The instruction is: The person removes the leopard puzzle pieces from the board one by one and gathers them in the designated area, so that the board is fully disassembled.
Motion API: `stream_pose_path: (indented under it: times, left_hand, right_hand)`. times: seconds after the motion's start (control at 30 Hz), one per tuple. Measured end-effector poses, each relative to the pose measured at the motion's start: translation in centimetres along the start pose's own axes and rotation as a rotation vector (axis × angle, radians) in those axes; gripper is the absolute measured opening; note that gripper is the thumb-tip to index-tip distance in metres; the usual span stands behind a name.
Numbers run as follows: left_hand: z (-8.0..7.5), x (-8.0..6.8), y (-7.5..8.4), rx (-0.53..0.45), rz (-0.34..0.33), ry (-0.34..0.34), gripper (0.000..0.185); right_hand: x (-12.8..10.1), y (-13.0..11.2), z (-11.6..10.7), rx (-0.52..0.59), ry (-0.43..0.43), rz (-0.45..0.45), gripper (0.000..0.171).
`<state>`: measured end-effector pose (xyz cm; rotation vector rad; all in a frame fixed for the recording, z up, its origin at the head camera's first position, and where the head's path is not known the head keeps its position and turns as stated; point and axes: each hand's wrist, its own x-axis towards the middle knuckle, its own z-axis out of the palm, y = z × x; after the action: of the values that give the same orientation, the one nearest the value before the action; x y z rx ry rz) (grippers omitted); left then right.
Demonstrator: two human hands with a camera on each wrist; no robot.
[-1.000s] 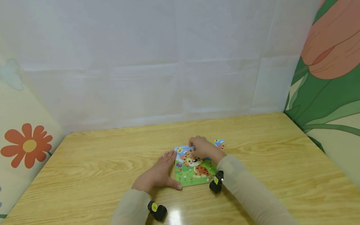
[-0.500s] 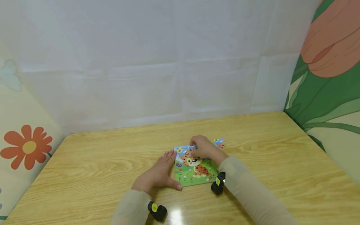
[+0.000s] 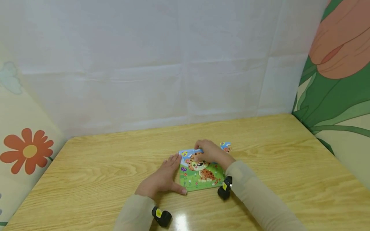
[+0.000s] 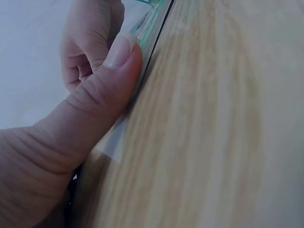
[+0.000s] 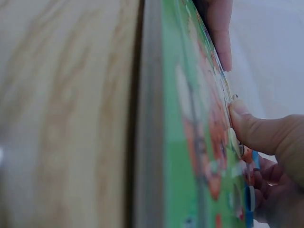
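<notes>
A square puzzle board [image 3: 202,178] with a spotted cat on green grass lies flat on the wooden table [image 3: 115,163]. My left hand [image 3: 169,175] lies flat against the board's left side, fingers straight, thumb [image 4: 118,59] pressed to its near edge [image 4: 154,28]. My right hand [image 3: 203,151] sits over the board's far part with its fingers curled, pinching a blue-edged puzzle piece [image 3: 191,151] at the top. In the right wrist view its thumb [image 5: 256,130] presses on the picture [image 5: 194,123]. What lies under the right palm is hidden.
One loose puzzle piece [image 3: 226,147] lies on the table just beyond the board's far right corner. A white sheet [image 3: 162,64] closes off the back. Flower-printed panels stand at the left [image 3: 26,150] and right [image 3: 335,89].
Both hands stay on the puzzle; only the right wrist has shifted slightly to the right and nearer.
</notes>
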<state>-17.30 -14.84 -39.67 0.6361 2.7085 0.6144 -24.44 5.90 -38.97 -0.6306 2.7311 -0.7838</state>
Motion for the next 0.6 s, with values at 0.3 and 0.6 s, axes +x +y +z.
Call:
stream_pose_path:
  times: [0.3, 0.6]
  left_hand:
    - [0.07, -0.23, -0.07, 0.002, -0.003, 0.000, 0.128]
    - [-0.12, -0.29, 0.09, 0.006, -0.009, -0.007, 0.128]
  right_hand:
    - [0.12, -0.10, -0.18, -0.019, -0.057, -0.019, 0.023]
    - [0.39, -0.11, -0.32, 0.027, -0.092, -0.011, 0.019]
